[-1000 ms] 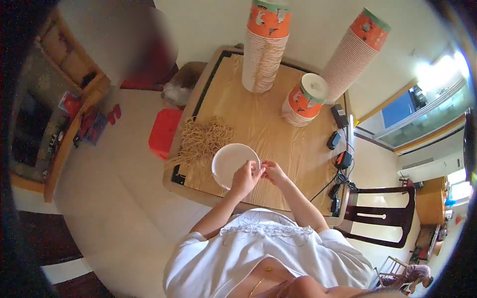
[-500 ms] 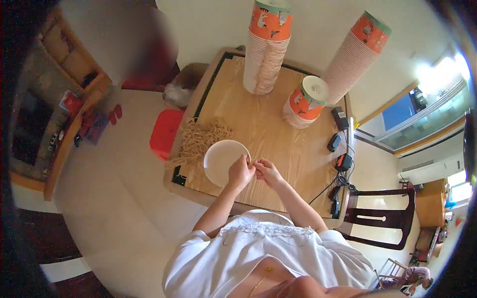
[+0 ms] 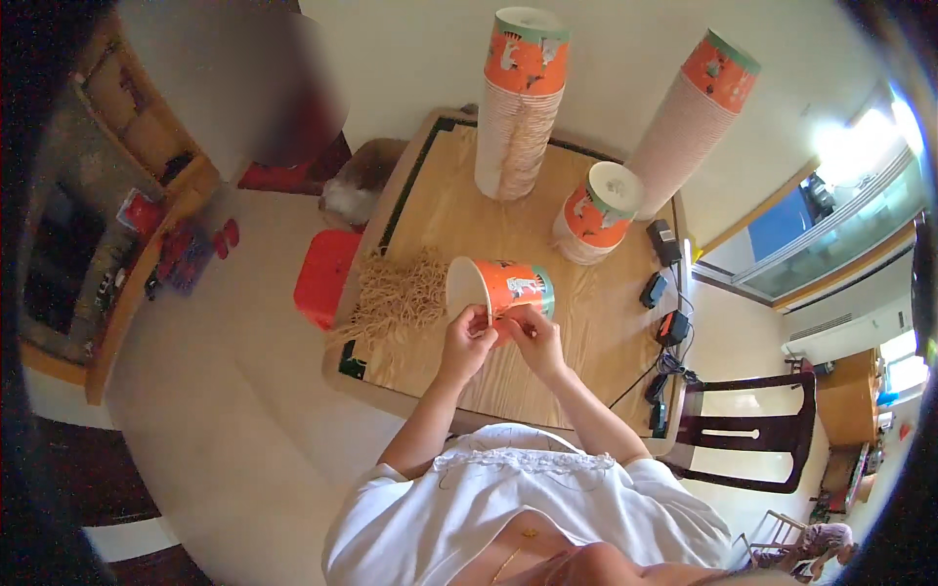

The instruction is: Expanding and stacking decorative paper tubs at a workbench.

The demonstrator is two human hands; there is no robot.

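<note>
An orange, green and white paper bucket [image 3: 528, 285] is tipped on its side at the near part of the table, its open mouth facing left. My left hand [image 3: 467, 342] is closed on the bucket's rim, thumb and fingers pinched at the near edge. Against the printed wall, my right hand [image 3: 537, 342] pinches close beside the left; what its fingertips hold is too small to make out. Left of the bucket lies a loose pile of tan twisted paper cords [image 3: 401, 293].
Two tall stacks of nested buckets [image 3: 518, 137] [image 3: 694, 122] and a shorter stack [image 3: 598, 217] stand at the back. Black power adapters and cables [image 3: 670, 332] line the table's right edge. A red stool [image 3: 325, 278] is at the left, a dark wooden chair [image 3: 747, 435] at the right.
The bucket has turned from mouth-up to lying sideways, so its printed wall now shows. My hands have stayed close together, with the right one now against the bucket's wall.
</note>
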